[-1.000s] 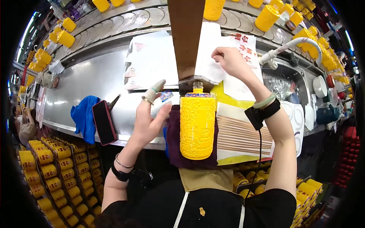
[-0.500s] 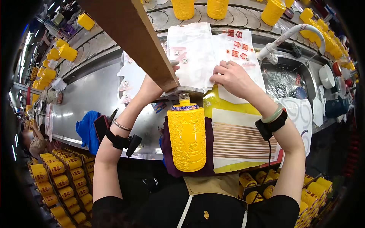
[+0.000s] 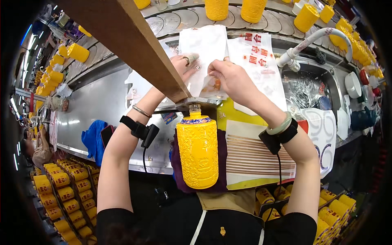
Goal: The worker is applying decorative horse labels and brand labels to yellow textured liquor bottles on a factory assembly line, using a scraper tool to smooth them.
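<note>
My right hand (image 3: 234,79) pinches the lower right part of a thin white sheet (image 3: 202,41). That part is lifted and curls beneath my fingertips, and a small orange patch (image 3: 213,84) shows there. Flat on the left of the same sheet lies my left hand (image 3: 183,64), fingers stretched; a wooden bar hides part of it. A second white sheet with red print (image 3: 255,61) lies to the right. Nearer me, untouched by either hand, a yellow embossed bottle (image 3: 197,153) lies on a dark purple cloth (image 3: 221,159), its clear glass neck pointing away.
The wooden bar (image 3: 134,45) slants across from the upper left, ending by the bottle's neck. A sheet of brown strips (image 3: 259,157) lies right of the bottle. A sink (image 3: 310,87) with a white tap (image 3: 290,55) stands right. Yellow bottles (image 3: 216,9) line the conveyor (image 3: 179,18) behind.
My right hand has moved left and now lifts the sheet's lower right part. My left hand has moved up onto the sheet, fingers extended. The view has shifted slightly.
</note>
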Tool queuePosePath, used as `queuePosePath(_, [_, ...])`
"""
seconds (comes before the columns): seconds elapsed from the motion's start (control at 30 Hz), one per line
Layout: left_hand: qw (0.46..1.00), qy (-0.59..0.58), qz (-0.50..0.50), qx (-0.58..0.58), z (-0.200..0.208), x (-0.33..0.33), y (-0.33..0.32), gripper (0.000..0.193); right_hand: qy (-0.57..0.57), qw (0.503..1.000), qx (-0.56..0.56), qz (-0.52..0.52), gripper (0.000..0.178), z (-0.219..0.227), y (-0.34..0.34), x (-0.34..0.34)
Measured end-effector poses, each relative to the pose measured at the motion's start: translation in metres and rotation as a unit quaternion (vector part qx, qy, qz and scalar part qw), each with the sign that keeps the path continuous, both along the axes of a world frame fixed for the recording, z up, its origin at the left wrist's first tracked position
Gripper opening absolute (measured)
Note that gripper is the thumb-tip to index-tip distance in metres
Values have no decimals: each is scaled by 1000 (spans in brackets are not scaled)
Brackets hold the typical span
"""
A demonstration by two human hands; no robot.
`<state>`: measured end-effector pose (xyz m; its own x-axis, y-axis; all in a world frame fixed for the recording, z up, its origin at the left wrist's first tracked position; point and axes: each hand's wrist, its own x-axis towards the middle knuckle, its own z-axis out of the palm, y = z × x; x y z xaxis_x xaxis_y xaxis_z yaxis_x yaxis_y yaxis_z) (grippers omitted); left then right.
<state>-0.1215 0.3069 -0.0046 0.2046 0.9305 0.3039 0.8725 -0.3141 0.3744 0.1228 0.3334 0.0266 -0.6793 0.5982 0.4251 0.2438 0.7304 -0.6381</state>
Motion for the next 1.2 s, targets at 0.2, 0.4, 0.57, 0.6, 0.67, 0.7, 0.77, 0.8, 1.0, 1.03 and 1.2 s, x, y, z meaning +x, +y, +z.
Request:
queuePosePath(0.2, [998, 3, 49, 29, -14, -31, -16, 18, 34, 986, 147, 73, 11, 7, 2, -14])
queuePosePath(0.4, [996, -61, 40, 43, -11, -47, -35, 34, 46, 965, 233, 108, 12, 11, 12, -28])
queuePosePath(0.57, [997, -61, 21, 32, -5, -51, -55, 45, 81, 966, 233, 70, 18, 51, 28, -29])
queuePosePath(0.6, [998, -63, 24, -6, 0, -46, -57, 51, 76, 964, 246, 63, 18, 58, 30, -25])
queuePosePath(0.67, [999, -47, 0, -17, 0, -45, -57, 56, 70, 958, 273, 58, 20, 74, 29, -19])
queuePosePath(0.7, [999, -39, -13, -23, -1, -45, -57, 58, 82, 954, 280, 60, 20, 83, 25, -15])
queuePosePath(0.77, [999, -27, -21, -28, 0, -34, -51, 62, 68, 949, 302, 56, 19, 101, 20, -3])
queuePosePath(0.8, [999, -28, -29, -22, 2, -29, -48, 63, 60, 947, 309, 55, 18, 109, 17, 4])
queuePosePath(1.0, [997, -75, -24, -5, 24, -5, -48, 69, 38, 961, 274, -22, 10, 156, -14, 76])
queuePosePath(1.03, [995, -98, -11, -31, 41, 10, -54, 62, 22, 968, 244, -45, 12, 162, -21, 99])
queuePosePath(1.2, [990, -114, 15, 81, 25, -17, -88, 53, -68, 966, 196, -154, 11, 200, -74, 181])
